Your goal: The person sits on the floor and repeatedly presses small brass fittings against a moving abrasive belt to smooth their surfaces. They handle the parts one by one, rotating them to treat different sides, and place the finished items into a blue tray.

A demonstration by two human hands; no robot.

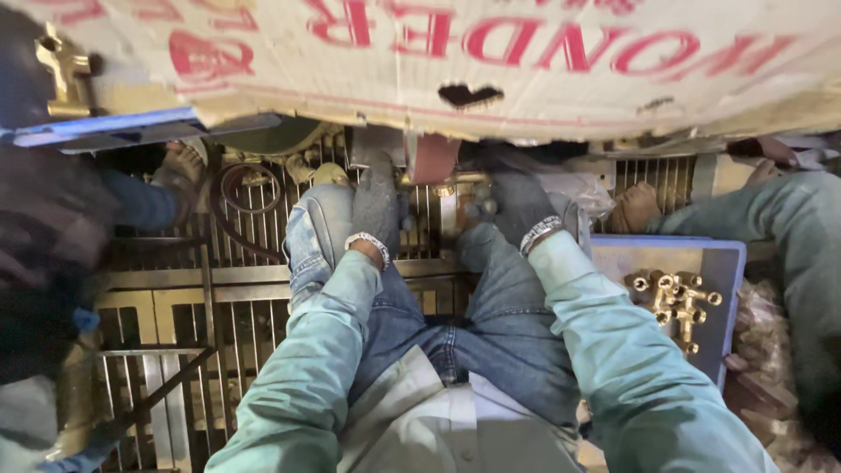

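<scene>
1. Nearest the camera, the person's pale green sleeves (324, 368) and blue jeans (491, 333) are filling the lower frame, the arms reaching forward over the knees.
2. The left hand (377, 197) is wearing a dark glove and reaching up toward a reddish-brown wheel or belt (432, 158) under a cardboard sheet (526, 70). How far it is open I cannot tell; its fingers are hiding in shadow.
3. The right hand (517, 201), gloved too, is sitting just beside that wheel, seemingly curled around something small between the hands, but the grip is not showing clearly.
4. A blue tray (613, 263) at the right knee is holding a cluster of brass fittings (674, 298); one more brass fitting (60, 66) is resting at upper left.
5. Such fittings are probably handling as dense, rigid and smooth pieces, likely slippery in gloves; gripping across the thicker body rather than the thin threaded ends is looking safest.
6. Other people's limbs are showing at both edges.
</scene>
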